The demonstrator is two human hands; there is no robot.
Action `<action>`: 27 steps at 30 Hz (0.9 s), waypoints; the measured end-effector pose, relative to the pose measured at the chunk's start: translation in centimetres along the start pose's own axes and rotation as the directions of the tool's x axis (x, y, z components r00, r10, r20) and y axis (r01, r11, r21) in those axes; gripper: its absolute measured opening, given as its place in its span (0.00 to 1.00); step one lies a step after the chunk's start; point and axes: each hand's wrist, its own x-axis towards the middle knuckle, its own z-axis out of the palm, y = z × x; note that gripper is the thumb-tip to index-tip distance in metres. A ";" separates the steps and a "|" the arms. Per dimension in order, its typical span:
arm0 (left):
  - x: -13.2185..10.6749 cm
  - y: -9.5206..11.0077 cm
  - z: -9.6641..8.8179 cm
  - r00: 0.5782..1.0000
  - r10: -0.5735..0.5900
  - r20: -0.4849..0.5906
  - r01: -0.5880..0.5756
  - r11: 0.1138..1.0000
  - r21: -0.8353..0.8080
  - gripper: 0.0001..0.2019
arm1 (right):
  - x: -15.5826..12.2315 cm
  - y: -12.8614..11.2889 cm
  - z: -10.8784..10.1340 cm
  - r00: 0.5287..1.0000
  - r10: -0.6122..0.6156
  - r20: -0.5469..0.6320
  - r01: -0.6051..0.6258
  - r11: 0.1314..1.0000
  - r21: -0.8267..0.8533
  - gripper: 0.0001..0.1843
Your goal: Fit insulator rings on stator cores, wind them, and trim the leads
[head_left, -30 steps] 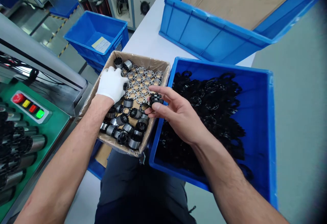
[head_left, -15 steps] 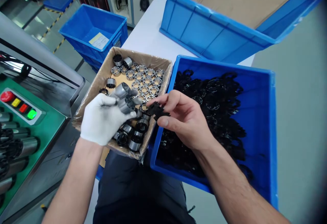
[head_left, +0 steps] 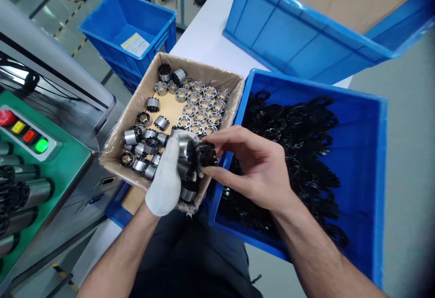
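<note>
The gloved left hand (head_left: pixel 165 182) grips smooth metal cylinders (head_left: pixel 185 151); the right hand (head_left: pixel 260 171) pinches toothed black rings (head_left: pixel 208 154), seemingly plastic, near the right edge of the carton (head_left: pixel 130 100). The label (head_left: pixel 135 44) is unreadable.

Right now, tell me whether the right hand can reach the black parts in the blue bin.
Likely yes: the black parts lie uncovered in the open bin beneath the right hand, though that hand holds a black piece.
</note>
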 end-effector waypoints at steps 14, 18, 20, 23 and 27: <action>0.3 1.4 0.6 0.994 0.086 0.067 -0.090 0.994 0.057 0.34 | -0.3 0.6 0.3 0.997 -0.068 0.019 0.070 0.992 -0.105 0.23; 0.3 1.6 0.5 0.995 0.086 0.046 -0.091 0.986 0.142 0.35 | -0.3 0.8 0.3 0.988 -0.150 0.045 0.154 0.979 -0.130 0.24; 0.3 1.8 0.5 0.997 0.061 0.044 -0.067 0.987 0.148 0.36 | -0.3 0.8 0.3 0.990 -0.134 0.036 0.138 0.984 -0.115 0.25; 0.3 1.8 0.4 0.999 0.032 0.044 -0.039 0.988 0.149 0.36 | -0.4 0.8 0.3 0.999 -0.036 0.004 0.036 0.997 -0.062 0.25; 0.4 1.5 -0.2 0.991 0.060 0.120 -0.078 0.986 0.149 0.34 | -0.2 0.4 0.1 0.999 -0.038 0.029 0.040 0.996 -0.077 0.21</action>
